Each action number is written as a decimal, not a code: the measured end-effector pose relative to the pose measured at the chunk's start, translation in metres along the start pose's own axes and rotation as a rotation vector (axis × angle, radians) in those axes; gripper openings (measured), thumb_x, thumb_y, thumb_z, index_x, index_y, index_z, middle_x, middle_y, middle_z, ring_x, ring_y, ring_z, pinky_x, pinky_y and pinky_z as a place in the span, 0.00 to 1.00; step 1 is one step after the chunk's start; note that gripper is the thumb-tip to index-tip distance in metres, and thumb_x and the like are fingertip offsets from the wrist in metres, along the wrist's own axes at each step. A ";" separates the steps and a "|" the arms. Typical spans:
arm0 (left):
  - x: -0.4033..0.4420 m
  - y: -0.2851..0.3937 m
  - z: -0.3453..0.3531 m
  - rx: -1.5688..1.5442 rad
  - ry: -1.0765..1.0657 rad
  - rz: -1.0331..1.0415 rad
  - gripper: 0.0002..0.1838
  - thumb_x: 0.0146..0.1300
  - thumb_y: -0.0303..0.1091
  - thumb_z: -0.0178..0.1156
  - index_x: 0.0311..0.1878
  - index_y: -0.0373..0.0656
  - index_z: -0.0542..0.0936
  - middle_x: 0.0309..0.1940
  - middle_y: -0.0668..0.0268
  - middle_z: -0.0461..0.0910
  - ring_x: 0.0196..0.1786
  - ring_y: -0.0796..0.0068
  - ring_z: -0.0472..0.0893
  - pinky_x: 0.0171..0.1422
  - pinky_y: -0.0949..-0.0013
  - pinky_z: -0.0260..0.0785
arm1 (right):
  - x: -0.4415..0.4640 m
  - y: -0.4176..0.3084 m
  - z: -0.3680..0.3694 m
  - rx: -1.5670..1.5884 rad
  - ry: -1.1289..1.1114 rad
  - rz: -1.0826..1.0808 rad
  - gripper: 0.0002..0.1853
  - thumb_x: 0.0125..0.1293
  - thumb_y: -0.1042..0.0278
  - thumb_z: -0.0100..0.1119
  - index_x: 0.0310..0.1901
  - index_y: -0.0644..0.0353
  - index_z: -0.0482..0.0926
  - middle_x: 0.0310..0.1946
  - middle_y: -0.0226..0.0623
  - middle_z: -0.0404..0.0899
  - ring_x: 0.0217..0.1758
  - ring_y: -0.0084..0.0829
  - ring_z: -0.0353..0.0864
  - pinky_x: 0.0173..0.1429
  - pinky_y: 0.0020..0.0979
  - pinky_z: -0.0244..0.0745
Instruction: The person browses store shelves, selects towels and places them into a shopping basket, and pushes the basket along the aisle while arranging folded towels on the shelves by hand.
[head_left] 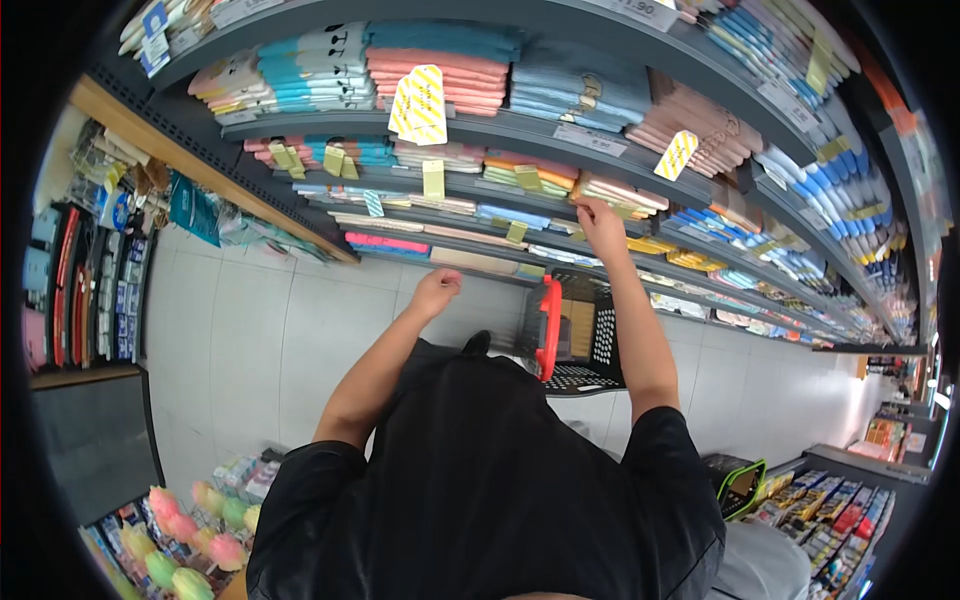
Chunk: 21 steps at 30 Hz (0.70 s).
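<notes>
My right hand reaches to the shelf, its fingers pinched at the front edge of a stack of folded towels; what they grip is too small to make out. My left hand hangs in the air over the floor, fingers curled together, in front of the lower shelves. Between my forearms stands a black shopping basket with a red handle and a brown item inside. Above my right hand, folded pink-brown towels and blue towels lie on a higher shelf.
Shelves of folded towels curve across the front and right. Yellow-striped tags hang from a shelf edge. A wooden panel and a rack of goods stand left. Behind me are pastel decorations and a green-edged basket.
</notes>
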<state>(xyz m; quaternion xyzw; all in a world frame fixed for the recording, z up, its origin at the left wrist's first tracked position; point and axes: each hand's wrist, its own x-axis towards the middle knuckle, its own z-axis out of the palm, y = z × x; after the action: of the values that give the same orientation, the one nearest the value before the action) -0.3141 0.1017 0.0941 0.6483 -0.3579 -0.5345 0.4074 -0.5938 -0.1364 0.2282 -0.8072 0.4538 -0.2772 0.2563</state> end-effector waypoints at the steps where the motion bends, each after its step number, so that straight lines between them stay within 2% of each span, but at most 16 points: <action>1: -0.004 -0.004 -0.004 -0.008 0.020 -0.014 0.16 0.63 0.31 0.59 0.54 0.40 0.78 0.46 0.66 0.81 0.45 0.76 0.82 0.43 0.71 0.73 | -0.009 -0.003 0.004 0.087 0.033 -0.001 0.12 0.68 0.65 0.57 0.50 0.56 0.82 0.42 0.44 0.85 0.46 0.44 0.85 0.51 0.39 0.79; 4: -0.017 -0.010 -0.012 -0.026 0.123 -0.036 0.14 0.62 0.29 0.59 0.50 0.35 0.81 0.36 0.63 0.84 0.40 0.75 0.83 0.44 0.72 0.74 | -0.049 -0.007 0.039 0.164 0.046 0.073 0.12 0.70 0.66 0.57 0.51 0.57 0.81 0.42 0.43 0.85 0.45 0.40 0.85 0.51 0.36 0.78; 5: -0.020 -0.015 -0.014 -0.023 0.115 -0.048 0.14 0.61 0.29 0.59 0.50 0.36 0.81 0.36 0.63 0.84 0.40 0.75 0.83 0.45 0.72 0.74 | -0.065 0.007 0.059 0.222 -0.058 0.096 0.13 0.70 0.64 0.59 0.51 0.58 0.82 0.42 0.44 0.85 0.46 0.38 0.85 0.52 0.34 0.78; 6: -0.023 -0.022 -0.015 -0.025 0.111 -0.059 0.14 0.61 0.30 0.60 0.49 0.37 0.81 0.35 0.63 0.84 0.40 0.74 0.83 0.45 0.71 0.74 | -0.080 0.020 0.081 0.234 -0.192 0.208 0.14 0.70 0.63 0.59 0.52 0.57 0.82 0.43 0.43 0.86 0.46 0.34 0.85 0.53 0.33 0.78; 7: -0.024 -0.027 -0.015 -0.029 0.114 -0.067 0.14 0.61 0.30 0.60 0.49 0.37 0.82 0.35 0.62 0.84 0.40 0.74 0.83 0.45 0.71 0.74 | -0.087 0.032 0.099 0.382 -0.310 0.296 0.14 0.70 0.61 0.58 0.52 0.56 0.83 0.42 0.39 0.87 0.47 0.28 0.85 0.52 0.31 0.78; 9: -0.023 -0.039 -0.014 0.064 0.114 -0.065 0.14 0.61 0.33 0.61 0.48 0.38 0.82 0.36 0.61 0.85 0.40 0.71 0.84 0.46 0.69 0.75 | -0.081 0.051 0.116 0.483 -0.310 0.512 0.15 0.71 0.63 0.58 0.55 0.58 0.79 0.44 0.30 0.83 0.47 0.26 0.82 0.51 0.34 0.79; 12: -0.014 -0.064 -0.005 0.176 0.120 -0.018 0.15 0.61 0.36 0.62 0.47 0.38 0.83 0.37 0.58 0.85 0.41 0.66 0.84 0.48 0.66 0.75 | -0.042 0.080 0.130 0.899 -0.101 0.772 0.24 0.69 0.60 0.61 0.63 0.60 0.72 0.52 0.35 0.79 0.52 0.33 0.81 0.54 0.41 0.80; 13: -0.013 -0.065 -0.001 0.213 0.117 0.006 0.15 0.61 0.37 0.63 0.47 0.38 0.83 0.37 0.57 0.85 0.42 0.64 0.84 0.49 0.65 0.75 | -0.032 0.083 0.134 0.839 -0.102 0.837 0.26 0.69 0.60 0.61 0.64 0.61 0.70 0.55 0.36 0.77 0.53 0.35 0.80 0.55 0.43 0.80; 15: -0.015 -0.057 0.011 0.213 0.076 -0.032 0.15 0.63 0.34 0.61 0.50 0.37 0.81 0.37 0.61 0.84 0.41 0.71 0.83 0.48 0.68 0.74 | -0.012 0.090 0.141 0.720 -0.093 0.958 0.31 0.68 0.58 0.62 0.67 0.64 0.65 0.60 0.40 0.72 0.55 0.40 0.79 0.56 0.45 0.79; 16: -0.014 -0.052 0.014 0.214 0.056 -0.047 0.15 0.64 0.32 0.61 0.52 0.36 0.80 0.37 0.63 0.84 0.40 0.74 0.82 0.48 0.70 0.74 | -0.004 0.096 0.144 0.649 -0.162 0.960 0.34 0.68 0.55 0.63 0.67 0.67 0.63 0.62 0.45 0.69 0.52 0.44 0.80 0.55 0.44 0.81; 19: -0.012 -0.041 0.023 0.256 0.049 -0.037 0.15 0.63 0.32 0.62 0.51 0.37 0.81 0.38 0.62 0.84 0.41 0.73 0.82 0.50 0.69 0.74 | 0.010 0.107 0.156 0.757 -0.223 1.092 0.35 0.68 0.52 0.64 0.66 0.68 0.63 0.60 0.47 0.70 0.49 0.45 0.82 0.52 0.42 0.83; 21: -0.014 -0.035 0.021 0.267 0.078 -0.018 0.14 0.64 0.33 0.62 0.51 0.38 0.81 0.39 0.62 0.85 0.42 0.73 0.83 0.50 0.69 0.74 | 0.017 0.113 0.174 0.828 -0.169 1.076 0.29 0.69 0.53 0.63 0.63 0.61 0.67 0.55 0.45 0.74 0.47 0.42 0.83 0.46 0.40 0.85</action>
<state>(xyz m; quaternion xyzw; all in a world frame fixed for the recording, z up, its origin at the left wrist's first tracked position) -0.3363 0.1255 0.0652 0.7202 -0.4039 -0.4603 0.3262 -0.5350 -0.1750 0.0325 -0.3234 0.6268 -0.1980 0.6807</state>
